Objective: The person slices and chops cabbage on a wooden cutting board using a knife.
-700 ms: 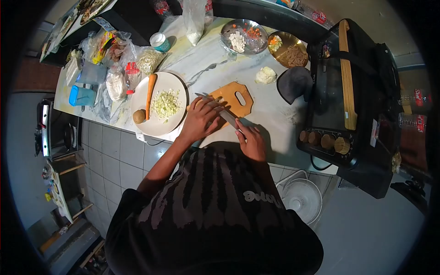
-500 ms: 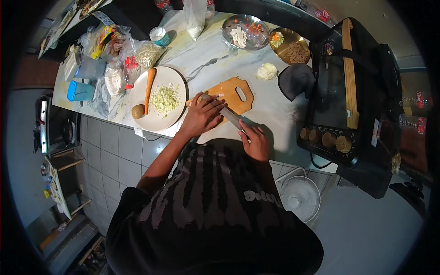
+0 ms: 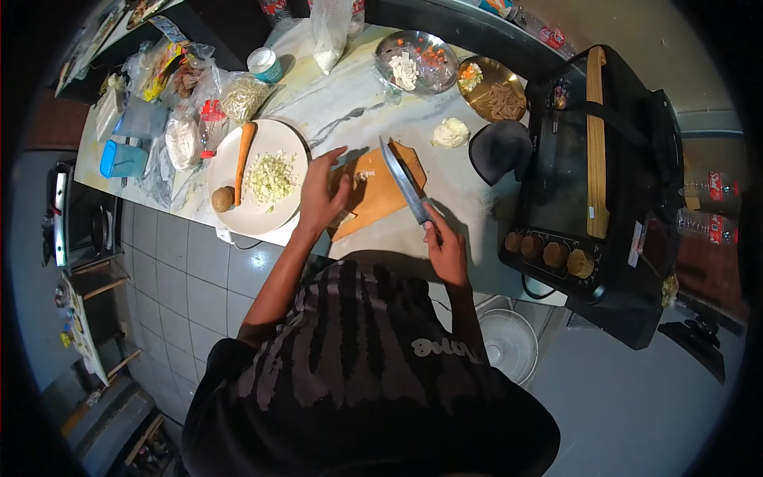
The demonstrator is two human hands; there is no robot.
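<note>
My right hand [image 3: 447, 248] is closed round the handle of a kitchen knife [image 3: 404, 181]. Its blade points up and away, over the right part of a wooden cutting board [image 3: 380, 200]. At the board's left edge is my left hand [image 3: 322, 191], thumb and fingers apart, with nothing visible in its grasp. Small pale chopped pieces [image 3: 364, 176] lie on the board near that hand. Just left of it, a cream plate [image 3: 224, 171] carries a pile of chopped pale-green vegetable [image 3: 270, 177], a whole carrot [image 3: 245, 155] and a round brown item [image 3: 223, 199], perhaps a potato.
Behind the board sit a pale cabbage-like piece [image 3: 451, 133], a dark mitt-like item [image 3: 501, 151] and two metal plates of cut food [image 3: 395, 45] [image 3: 474, 103]. A black toaster oven [image 3: 560, 175] stands at right. Bags, a bottle [image 3: 211, 127] and a blue container [image 3: 123, 159] crowd the left.
My left hand has lifted off the knife and board and moved left, its fingers spreading. The knife has swung, its tip now pointing farther away, uncovering chopped pieces. The view has shifted slightly.
</note>
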